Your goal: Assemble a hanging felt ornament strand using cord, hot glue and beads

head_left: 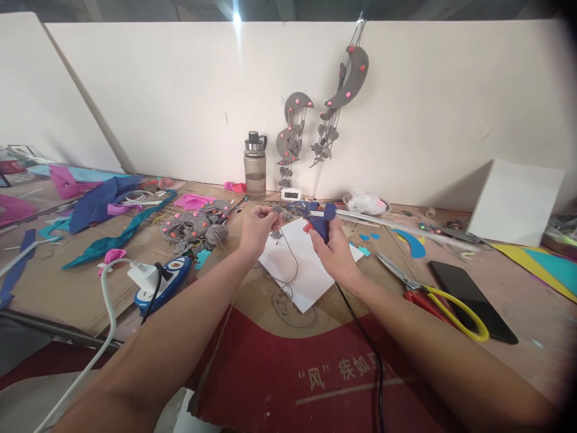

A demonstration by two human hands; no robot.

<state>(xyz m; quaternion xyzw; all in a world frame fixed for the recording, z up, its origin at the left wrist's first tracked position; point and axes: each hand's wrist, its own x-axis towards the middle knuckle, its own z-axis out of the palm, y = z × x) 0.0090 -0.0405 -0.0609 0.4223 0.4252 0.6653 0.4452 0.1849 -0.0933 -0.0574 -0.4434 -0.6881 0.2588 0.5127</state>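
Note:
My right hand (336, 249) is wrapped round the handle of a blue glue gun (320, 222), fingers by its orange trigger. The gun's nozzle points left, and a long clear glue stick (401, 226) juts from its back. My left hand (260, 228) is closed in a pinch close to the nozzle, on a thin grey cord (296, 264). Small grey bits near the fingertips are hard to make out. Below both hands lies a white sheet (300, 285), with the cord trailing and looping over it and onto the cardboard (256, 313).
Grey felt pieces with pink dots and yarn (198, 225) lie left, beside a blue-white power socket (164, 282). Scissors (433, 294) and a black phone (471, 300) lie right. Behind stand a water bottle (255, 168) and a small digital clock (291, 194); moon-shaped hangings (356, 75) hang on the wall.

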